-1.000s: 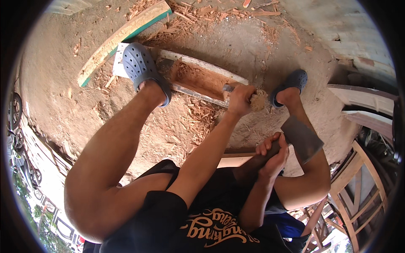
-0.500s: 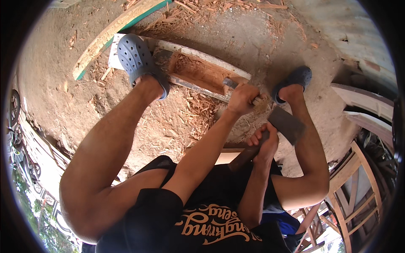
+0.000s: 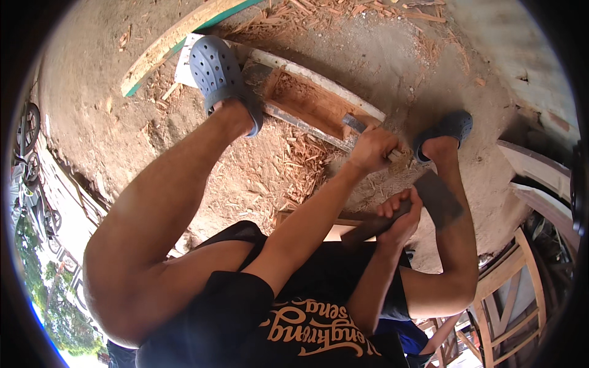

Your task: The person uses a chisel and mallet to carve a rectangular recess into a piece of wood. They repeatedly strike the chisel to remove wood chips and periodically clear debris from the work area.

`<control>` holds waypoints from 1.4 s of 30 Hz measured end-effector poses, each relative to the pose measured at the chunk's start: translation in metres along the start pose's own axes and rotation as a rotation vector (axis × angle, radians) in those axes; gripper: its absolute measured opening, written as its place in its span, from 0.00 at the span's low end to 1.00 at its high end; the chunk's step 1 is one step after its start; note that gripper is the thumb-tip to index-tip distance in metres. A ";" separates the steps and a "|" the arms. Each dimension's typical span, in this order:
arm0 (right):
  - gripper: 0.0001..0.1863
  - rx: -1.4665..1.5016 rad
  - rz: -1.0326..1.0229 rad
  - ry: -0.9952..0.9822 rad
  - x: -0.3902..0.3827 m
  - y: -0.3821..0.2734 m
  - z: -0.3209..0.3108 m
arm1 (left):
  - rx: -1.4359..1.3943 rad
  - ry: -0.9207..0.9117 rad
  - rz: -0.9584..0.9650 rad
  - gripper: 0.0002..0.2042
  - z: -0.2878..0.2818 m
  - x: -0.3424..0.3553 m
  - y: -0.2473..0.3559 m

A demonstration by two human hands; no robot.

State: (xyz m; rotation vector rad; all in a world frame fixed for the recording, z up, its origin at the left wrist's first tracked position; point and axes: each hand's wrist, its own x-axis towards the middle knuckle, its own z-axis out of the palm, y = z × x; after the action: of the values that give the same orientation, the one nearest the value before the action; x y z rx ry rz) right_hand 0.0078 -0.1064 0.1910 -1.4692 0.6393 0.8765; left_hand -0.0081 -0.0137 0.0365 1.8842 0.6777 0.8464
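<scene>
My left hand (image 3: pixel 373 150) is closed around a chisel, whose dark metal blade (image 3: pixel 354 123) reaches toward the right end of a hollowed wooden piece (image 3: pixel 368 105). A long reddish-brown recess (image 3: pixel 307 101) is cut into that piece, with chips inside. The chisel's butt end (image 3: pixel 394 155) sticks out of the fist. Lower and to the right, my right hand (image 3: pixel 402 216) grips a mallet by its dark handle (image 3: pixel 373 229). Its dark block-shaped head (image 3: pixel 438 199) is blurred and apart from the chisel, in front of my right shin. The chisel's cutting edge cannot be made out.
My left foot in a blue clog (image 3: pixel 215 67) rests on the piece's left end; the other clog (image 3: pixel 457 126) is on the dirt ground. Wood chips (image 3: pixel 307 162) lie around. A green-edged board (image 3: pixel 161 54) lies far left. Wooden frames (image 3: pixel 512 288) stand at right.
The whole view has shifted, so things appear farther right. The mallet has tilted flatter and its head is a little farther from the chisel. Both hands keep their holds.
</scene>
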 end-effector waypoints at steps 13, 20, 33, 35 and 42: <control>0.11 -0.280 -0.002 0.001 0.010 -0.006 -0.019 | 0.003 -0.092 0.007 0.09 -0.006 -0.003 0.001; 0.10 -0.229 -0.003 -0.062 0.020 0.000 -0.017 | 0.030 -0.011 0.022 0.09 0.001 0.005 -0.003; 0.09 -0.236 0.029 0.038 0.026 0.006 -0.019 | 0.018 -0.099 0.038 0.09 0.000 -0.009 -0.005; 0.08 -0.191 0.055 0.046 0.019 0.001 -0.020 | 0.049 -0.122 0.029 0.09 -0.002 -0.009 -0.007; 0.08 -0.052 0.006 0.121 0.004 0.021 -0.021 | 0.089 -0.094 0.037 0.10 0.003 -0.009 -0.004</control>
State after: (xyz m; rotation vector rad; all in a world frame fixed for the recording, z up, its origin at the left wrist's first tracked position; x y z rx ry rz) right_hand -0.0038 -0.1290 0.1748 -1.5765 0.7152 0.8185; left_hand -0.0115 -0.0202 0.0292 2.0085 0.6336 0.7562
